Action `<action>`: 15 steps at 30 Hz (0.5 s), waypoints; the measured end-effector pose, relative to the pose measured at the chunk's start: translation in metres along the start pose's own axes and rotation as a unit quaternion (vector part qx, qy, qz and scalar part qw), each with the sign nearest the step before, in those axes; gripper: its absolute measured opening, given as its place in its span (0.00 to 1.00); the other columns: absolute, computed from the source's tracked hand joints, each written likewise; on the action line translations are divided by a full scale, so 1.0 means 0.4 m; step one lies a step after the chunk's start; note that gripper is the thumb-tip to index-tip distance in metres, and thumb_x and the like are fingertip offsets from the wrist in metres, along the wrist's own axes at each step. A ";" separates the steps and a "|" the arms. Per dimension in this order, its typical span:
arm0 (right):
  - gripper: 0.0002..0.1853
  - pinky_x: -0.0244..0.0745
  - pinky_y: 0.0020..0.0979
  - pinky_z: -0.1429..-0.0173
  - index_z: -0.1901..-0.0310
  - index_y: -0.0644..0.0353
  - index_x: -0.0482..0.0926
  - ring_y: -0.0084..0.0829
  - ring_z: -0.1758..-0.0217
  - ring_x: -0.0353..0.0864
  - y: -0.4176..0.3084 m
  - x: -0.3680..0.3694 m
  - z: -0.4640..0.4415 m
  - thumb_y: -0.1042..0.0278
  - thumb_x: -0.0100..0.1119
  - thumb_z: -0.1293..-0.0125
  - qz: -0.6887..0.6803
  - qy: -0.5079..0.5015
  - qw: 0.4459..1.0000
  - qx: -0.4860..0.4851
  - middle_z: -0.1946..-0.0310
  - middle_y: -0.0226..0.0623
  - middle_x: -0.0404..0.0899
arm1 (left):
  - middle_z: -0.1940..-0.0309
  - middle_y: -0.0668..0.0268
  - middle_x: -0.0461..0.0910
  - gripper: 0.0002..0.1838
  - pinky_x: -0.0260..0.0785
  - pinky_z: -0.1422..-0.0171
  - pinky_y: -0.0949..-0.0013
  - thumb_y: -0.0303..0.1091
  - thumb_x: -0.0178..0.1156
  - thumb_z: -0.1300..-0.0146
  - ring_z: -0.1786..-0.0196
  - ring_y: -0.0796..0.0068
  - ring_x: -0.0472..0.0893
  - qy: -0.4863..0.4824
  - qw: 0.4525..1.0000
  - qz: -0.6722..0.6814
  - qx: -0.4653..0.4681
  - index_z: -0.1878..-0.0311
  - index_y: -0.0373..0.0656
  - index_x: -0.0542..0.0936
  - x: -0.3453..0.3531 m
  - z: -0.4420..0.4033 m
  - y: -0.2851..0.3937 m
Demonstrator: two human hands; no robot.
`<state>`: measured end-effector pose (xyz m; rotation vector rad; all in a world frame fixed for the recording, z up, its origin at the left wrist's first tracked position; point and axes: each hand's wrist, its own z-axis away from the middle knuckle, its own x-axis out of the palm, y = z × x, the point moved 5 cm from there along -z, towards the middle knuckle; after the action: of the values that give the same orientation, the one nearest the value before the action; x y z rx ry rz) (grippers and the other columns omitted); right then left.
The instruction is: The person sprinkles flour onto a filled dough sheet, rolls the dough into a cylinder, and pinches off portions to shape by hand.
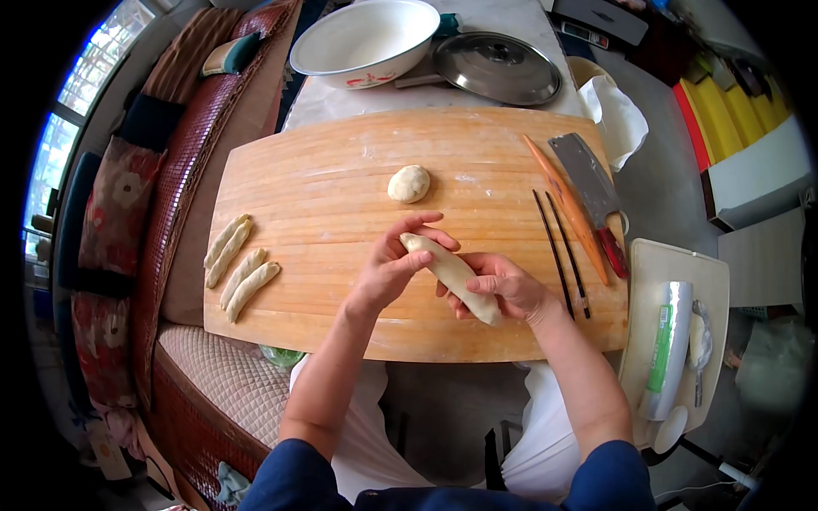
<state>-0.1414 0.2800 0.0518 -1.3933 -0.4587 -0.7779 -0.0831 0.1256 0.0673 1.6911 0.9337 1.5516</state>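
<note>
A long roll of pale dough (453, 274) is held slantwise in the air over the wooden board (341, 179). My left hand (400, 260) grips its upper end, thumb on top and fingers behind. Around the lower end my right hand (501, 289) is closed, with the thumb pressing on the dough. A round ball of dough (409, 184) sits on the board just beyond my hands. On the board's left side lie several thin dough strips (247, 277), grouped in pairs.
To the right on the board are dark chopsticks (555, 247), a wooden rolling pin (569, 213) and a cleaver (588, 175). Behind stand a white basin (362, 43) and a metal lid (503, 68). A tray (635, 332) with a wrap roll (669, 349) is at the right.
</note>
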 end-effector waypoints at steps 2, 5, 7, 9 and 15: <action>0.27 0.78 0.27 0.59 0.35 0.66 0.69 0.23 0.64 0.80 -0.007 0.008 0.003 0.62 0.62 0.30 0.005 -0.014 1.000 0.014 0.55 0.39 0.80 | 0.47 0.54 0.80 0.28 0.76 0.40 0.63 0.30 0.62 0.31 0.43 0.64 0.80 0.017 1.000 -0.010 0.020 0.30 0.38 0.66 -0.005 -0.004 0.010; 0.28 0.80 0.32 0.56 0.34 0.65 0.68 0.30 0.59 0.84 -0.001 -0.017 0.000 0.66 0.63 0.32 0.139 0.090 0.986 -0.011 0.53 0.42 0.82 | 0.43 0.52 0.77 0.34 0.71 0.34 0.59 0.34 0.63 0.31 0.38 0.61 0.77 0.073 0.996 0.031 0.036 0.25 0.44 0.60 0.001 -0.007 0.002; 0.27 0.80 0.36 0.55 0.36 0.65 0.68 0.38 0.57 0.85 -0.020 -0.017 -0.004 0.68 0.64 0.33 0.400 0.164 0.887 -0.161 0.52 0.47 0.83 | 0.38 0.52 0.74 0.38 0.67 0.30 0.55 0.40 0.64 0.31 0.33 0.59 0.73 0.140 0.983 0.109 0.048 0.23 0.48 0.56 0.004 -0.010 -0.034; 0.25 0.80 0.38 0.53 0.38 0.66 0.69 0.41 0.54 0.86 -0.021 0.005 -0.001 0.68 0.65 0.33 0.543 0.206 0.779 -0.237 0.51 0.48 0.83 | 0.44 0.57 0.74 0.38 0.66 0.30 0.55 0.42 0.62 0.30 0.38 0.62 0.74 0.213 0.961 0.173 0.029 0.23 0.51 0.54 -0.013 0.002 -0.078; 0.21 0.78 0.33 0.57 0.43 0.66 0.71 0.32 0.58 0.84 0.042 0.030 -0.023 0.65 0.65 0.32 0.568 0.230 0.766 -0.194 0.57 0.45 0.83 | 0.65 0.67 0.73 0.34 0.73 0.53 0.65 0.30 0.63 0.31 0.64 0.75 0.74 0.364 0.925 0.103 0.041 0.26 0.48 0.59 -0.006 0.017 -0.064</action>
<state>-0.1227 0.2683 0.0471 -1.4635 0.9527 -0.1456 -0.0783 0.1372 0.0440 1.2873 1.2121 2.3897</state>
